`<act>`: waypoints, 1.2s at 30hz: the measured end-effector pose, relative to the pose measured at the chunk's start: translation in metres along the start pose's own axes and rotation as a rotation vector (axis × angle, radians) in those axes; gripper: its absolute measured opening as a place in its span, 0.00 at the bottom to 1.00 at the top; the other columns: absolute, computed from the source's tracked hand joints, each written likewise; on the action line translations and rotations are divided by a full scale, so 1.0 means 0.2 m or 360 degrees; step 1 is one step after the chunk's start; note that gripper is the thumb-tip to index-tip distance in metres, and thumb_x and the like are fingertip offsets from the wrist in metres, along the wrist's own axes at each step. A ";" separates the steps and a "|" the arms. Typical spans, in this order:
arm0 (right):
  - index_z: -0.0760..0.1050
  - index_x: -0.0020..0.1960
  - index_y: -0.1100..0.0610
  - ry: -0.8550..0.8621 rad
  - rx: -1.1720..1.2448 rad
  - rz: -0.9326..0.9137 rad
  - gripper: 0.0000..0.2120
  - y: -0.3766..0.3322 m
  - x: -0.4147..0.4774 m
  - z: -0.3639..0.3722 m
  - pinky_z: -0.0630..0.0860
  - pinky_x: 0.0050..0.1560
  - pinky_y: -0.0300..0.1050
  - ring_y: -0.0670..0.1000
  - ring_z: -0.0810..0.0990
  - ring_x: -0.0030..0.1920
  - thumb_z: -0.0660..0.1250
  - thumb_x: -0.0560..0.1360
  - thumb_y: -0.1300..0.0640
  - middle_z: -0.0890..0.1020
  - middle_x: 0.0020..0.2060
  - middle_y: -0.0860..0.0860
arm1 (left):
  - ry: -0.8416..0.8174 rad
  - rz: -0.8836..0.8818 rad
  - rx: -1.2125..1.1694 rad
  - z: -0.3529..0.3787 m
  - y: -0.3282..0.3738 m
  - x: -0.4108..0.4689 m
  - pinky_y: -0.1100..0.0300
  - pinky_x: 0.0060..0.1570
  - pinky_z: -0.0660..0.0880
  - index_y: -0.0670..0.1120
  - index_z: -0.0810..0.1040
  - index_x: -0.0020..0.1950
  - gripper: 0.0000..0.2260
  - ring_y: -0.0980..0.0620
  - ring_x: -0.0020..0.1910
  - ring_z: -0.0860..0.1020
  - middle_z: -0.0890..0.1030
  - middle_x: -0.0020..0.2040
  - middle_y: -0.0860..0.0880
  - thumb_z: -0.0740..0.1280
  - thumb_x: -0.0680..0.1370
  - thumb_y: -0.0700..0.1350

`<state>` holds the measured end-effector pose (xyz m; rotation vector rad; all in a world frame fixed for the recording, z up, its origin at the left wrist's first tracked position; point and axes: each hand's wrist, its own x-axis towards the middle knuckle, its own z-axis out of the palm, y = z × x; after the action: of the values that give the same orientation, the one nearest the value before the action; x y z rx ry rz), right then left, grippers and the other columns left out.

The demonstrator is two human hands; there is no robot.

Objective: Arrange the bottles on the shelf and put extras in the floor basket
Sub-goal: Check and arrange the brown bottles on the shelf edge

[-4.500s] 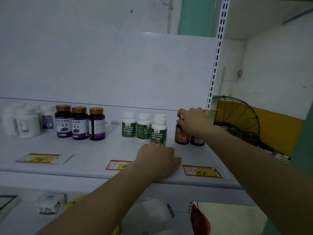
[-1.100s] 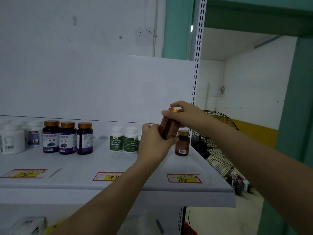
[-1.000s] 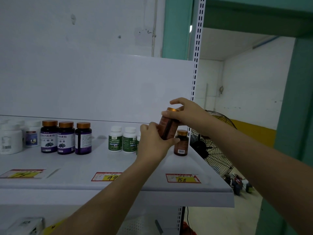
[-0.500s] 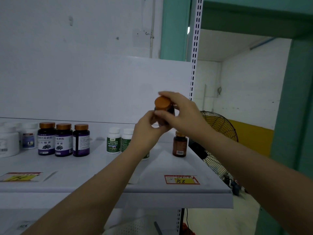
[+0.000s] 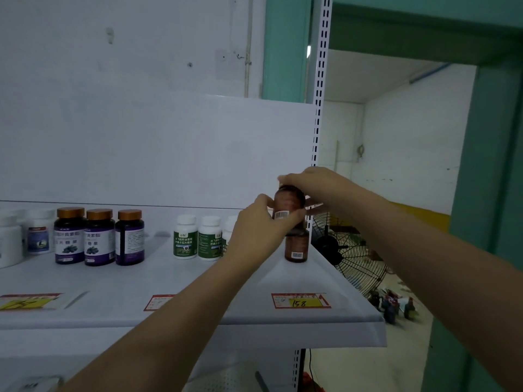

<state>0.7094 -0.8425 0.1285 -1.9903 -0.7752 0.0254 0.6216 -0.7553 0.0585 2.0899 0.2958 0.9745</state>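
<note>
Brown bottle (image 5: 288,203), dark amber with a white barcode label low on its side, held upright in the air between both hands. It sits directly above a second brown bottle (image 5: 296,248) standing on the shelf (image 5: 311,332); I cannot tell whether the two touch. On my feed the left hand (image 5: 259,232) wraps fingers and thumb round the lower body. The right hand (image 5: 314,188) curls over the top and hides the cap.

Half a second ago the orange cap faced my camera and the bottle was tilted and higher; it now stands upright, lower and close over its twin.

Left of the left hand are white bottles with green labels (image 5: 185,239), one partly hidden by that hand. Further left are purple bottles with gold caps (image 5: 99,236) and plain white bottles (image 5: 38,233). Below the hands lies a price tag marked 158 (image 5: 300,300). Right of the right forearm, beyond the shelf, is a black wire fan (image 5: 351,258).
</note>
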 end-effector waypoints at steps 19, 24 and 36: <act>0.70 0.67 0.50 -0.0258 -0.0826 -0.0599 0.15 0.14 0.21 0.17 0.70 0.55 0.44 0.54 0.71 0.62 0.57 0.82 0.53 0.73 0.64 0.54 | -0.0225 0.0211 0.1355 0.05 -0.27 -0.16 0.55 0.47 0.71 0.44 0.72 0.56 0.13 0.45 0.53 0.75 0.77 0.54 0.45 0.53 0.82 0.50; 0.69 0.67 0.42 -0.0058 -0.1139 -0.0578 0.15 0.28 0.29 0.27 0.59 0.66 0.54 0.56 0.63 0.68 0.55 0.81 0.48 0.76 0.63 0.51 | -0.0437 0.0139 0.1426 0.09 -0.30 -0.17 0.54 0.49 0.71 0.45 0.74 0.54 0.17 0.45 0.52 0.76 0.78 0.53 0.45 0.49 0.82 0.51; 0.63 0.71 0.40 0.0098 -0.1395 -0.0531 0.18 0.44 0.26 0.34 0.49 0.69 0.56 0.54 0.57 0.71 0.48 0.82 0.46 0.69 0.70 0.45 | -0.0770 0.0426 0.1816 0.06 -0.33 -0.17 0.49 0.55 0.72 0.47 0.66 0.69 0.15 0.44 0.59 0.72 0.72 0.59 0.44 0.55 0.82 0.48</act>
<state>0.7744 -0.7916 0.0371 -2.6095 -1.1996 -0.6719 0.6151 -0.7364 -0.0146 3.3843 0.3674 0.3833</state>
